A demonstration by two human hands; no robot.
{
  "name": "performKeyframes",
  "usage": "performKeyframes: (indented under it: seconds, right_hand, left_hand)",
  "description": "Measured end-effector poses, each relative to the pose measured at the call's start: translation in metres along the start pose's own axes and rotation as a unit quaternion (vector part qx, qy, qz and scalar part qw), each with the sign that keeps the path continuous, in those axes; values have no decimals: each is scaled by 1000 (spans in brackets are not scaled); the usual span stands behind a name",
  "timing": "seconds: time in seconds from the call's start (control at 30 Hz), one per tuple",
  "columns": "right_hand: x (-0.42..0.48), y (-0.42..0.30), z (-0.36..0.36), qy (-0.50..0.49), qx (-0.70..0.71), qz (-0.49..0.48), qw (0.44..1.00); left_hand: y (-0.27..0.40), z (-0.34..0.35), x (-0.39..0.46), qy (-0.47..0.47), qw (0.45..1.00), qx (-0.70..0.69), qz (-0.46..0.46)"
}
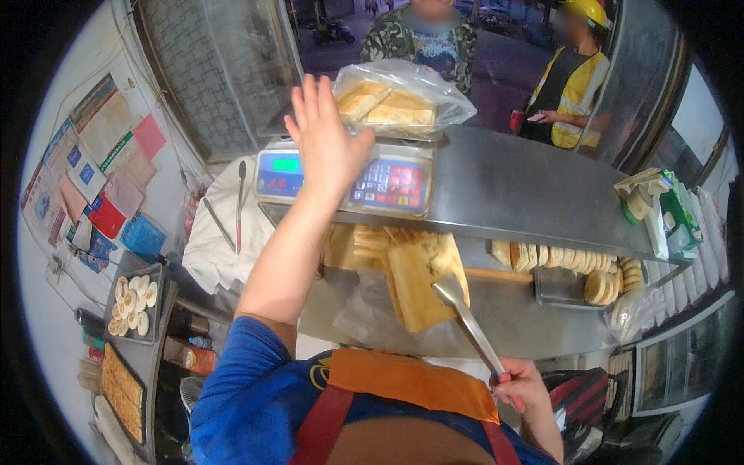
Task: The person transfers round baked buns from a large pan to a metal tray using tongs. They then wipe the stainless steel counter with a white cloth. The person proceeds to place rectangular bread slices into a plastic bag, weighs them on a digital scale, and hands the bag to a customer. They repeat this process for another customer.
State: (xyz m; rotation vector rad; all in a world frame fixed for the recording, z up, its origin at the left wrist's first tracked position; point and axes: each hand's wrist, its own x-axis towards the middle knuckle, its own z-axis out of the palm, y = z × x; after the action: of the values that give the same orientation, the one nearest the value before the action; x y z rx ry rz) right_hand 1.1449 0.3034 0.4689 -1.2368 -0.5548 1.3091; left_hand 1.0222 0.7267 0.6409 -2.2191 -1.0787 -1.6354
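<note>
My left hand [330, 136] is raised over the digital price scale [386, 203], fingers apart, holding nothing. It is beside a clear plastic bag [453, 107] on the scale's pan; whether the two touch, I cannot tell. Thick cut pieces of flatbread [401, 115] lie inside the bag. Low on the right, my right hand [518, 381] grips metal tongs [478, 334] with red handles. The tong tips are at a folded sheet of golden flatbread [415, 285] below the counter shelf. More stacked flatbread [370, 241] shows behind that sheet.
The steel shelf [523, 174] spans the front, with round breads [561, 257] below. Other tongs [239, 209] rest on white cloth [209, 250] at left. A tray of round buns [133, 302] stands farther left. Two people [381, 38] [561, 93] stand beyond the window.
</note>
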Motion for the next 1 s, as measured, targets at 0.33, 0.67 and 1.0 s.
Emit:
performKeyframes:
  seconds: [0.33, 0.67, 1.0]
  right_hand:
    - [66, -146, 92, -36, 60, -120, 990]
    - [105, -220, 139, 96, -122, -147, 977]
    - [130, -261, 142, 108, -211, -120, 964]
  left_hand:
    - [-43, 25, 129, -280, 930, 79, 224]
    - [-10, 25, 159, -249, 903, -42, 348]
    - [-60, 14, 146, -283, 891, -331, 127]
